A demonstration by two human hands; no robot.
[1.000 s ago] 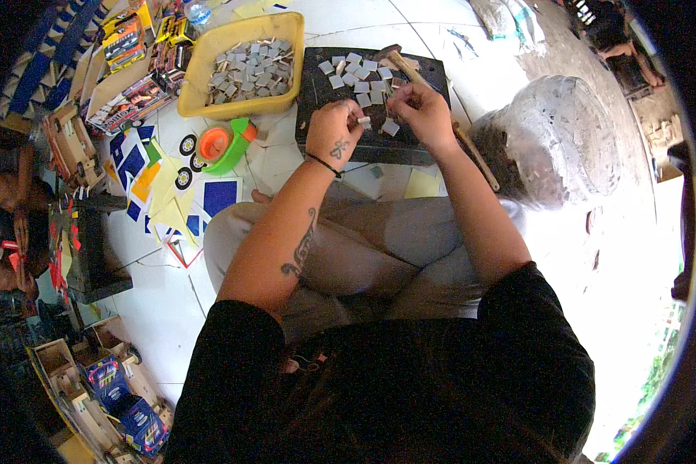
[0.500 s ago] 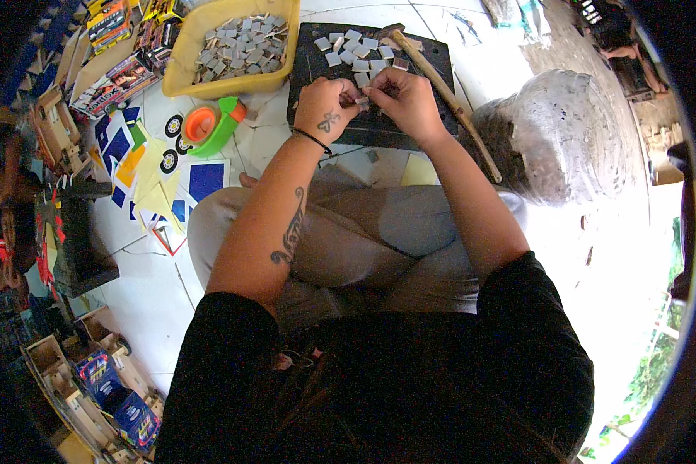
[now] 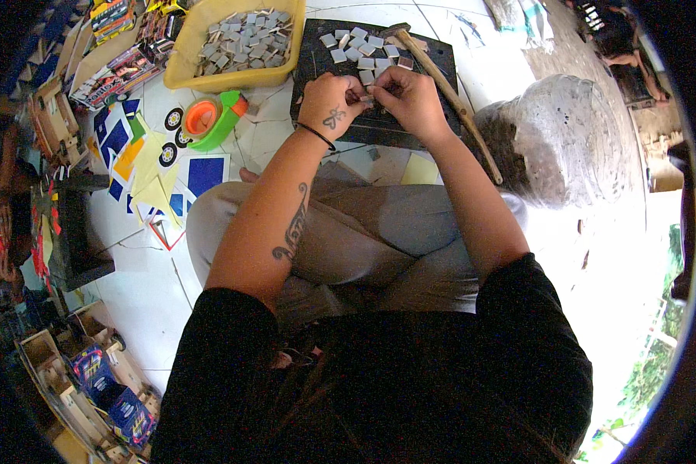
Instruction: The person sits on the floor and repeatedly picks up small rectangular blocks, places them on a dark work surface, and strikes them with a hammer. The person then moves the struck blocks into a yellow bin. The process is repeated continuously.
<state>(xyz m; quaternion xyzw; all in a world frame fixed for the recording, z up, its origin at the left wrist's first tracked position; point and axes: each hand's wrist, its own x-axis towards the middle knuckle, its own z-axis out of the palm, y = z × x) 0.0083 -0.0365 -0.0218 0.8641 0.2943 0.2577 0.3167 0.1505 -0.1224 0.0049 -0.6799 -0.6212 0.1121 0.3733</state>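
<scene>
My left hand (image 3: 332, 105) and my right hand (image 3: 412, 99) meet over the front of a black slab (image 3: 317, 32). The fingertips of both are pinched round a small grey square piece (image 3: 366, 98), mostly hidden by the fingers. Just beyond them lies a loose group of similar grey-faced square pieces (image 3: 353, 54) on the slab. A wooden-handled hammer (image 3: 458, 108) rests along the slab's right side, its head at the far edge and its handle reaching down toward my knee.
At far left stands a yellow basin (image 3: 179, 56) of grey squares. Nearer lie a green and orange tape dispenser (image 3: 228, 127), small black wheels (image 3: 168, 154) and coloured sheets (image 3: 153, 182). A bulky plastic-wrapped bundle (image 3: 568, 143) sits at right; wooden toy trucks (image 3: 104, 387) stand lower left.
The view has shifted slightly. Both hands stay together in nearly the same place over the slab, still pinching the small piece.
</scene>
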